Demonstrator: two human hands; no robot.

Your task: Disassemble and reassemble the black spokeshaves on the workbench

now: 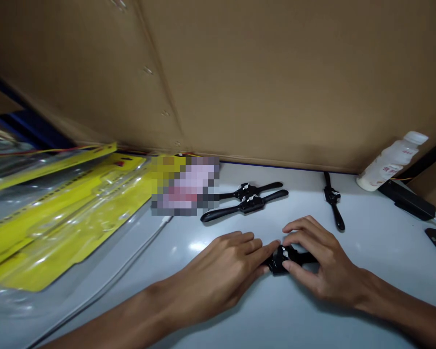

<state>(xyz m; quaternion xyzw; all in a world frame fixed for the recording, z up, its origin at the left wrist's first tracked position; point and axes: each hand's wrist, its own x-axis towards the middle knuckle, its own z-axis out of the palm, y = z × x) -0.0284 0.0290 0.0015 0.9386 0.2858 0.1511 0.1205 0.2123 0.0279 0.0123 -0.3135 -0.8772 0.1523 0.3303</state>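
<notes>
A small black spokeshave point(286, 259) is seen lying flat on the pale bench point(240, 315), low in the view and a little right of centre. It is bracketed by both hands. The left hand point(218, 274) lies palm down at the tool's 9 o'clock, its fingertips point(271, 249) touching the tool's left end. The right hand point(321, 259) is arched over the tool from 3 o'clock, thumb placed on the near edge and fingers curled above the far side; the right handle is covered by the palm. Whether the tool is actually clamped by either grip cannot be told: the left fingers are extended and loosely together, the right fingers are bent around the body without a clear pinch being visible. At 11 o'clock from the hands, two more spokeshaves point(245, 198) are laid side by side, nearly touching, well apart from the held one. A fourth spokeshave point(333, 199) is set at 1 o'clock, pointing away. A white bottle point(392, 161) is leaned at the far right against the cardboard wall point(240, 72). Yellow blister packs point(61, 218) are stacked at 9 o'clock, at the bench's left side.
</notes>
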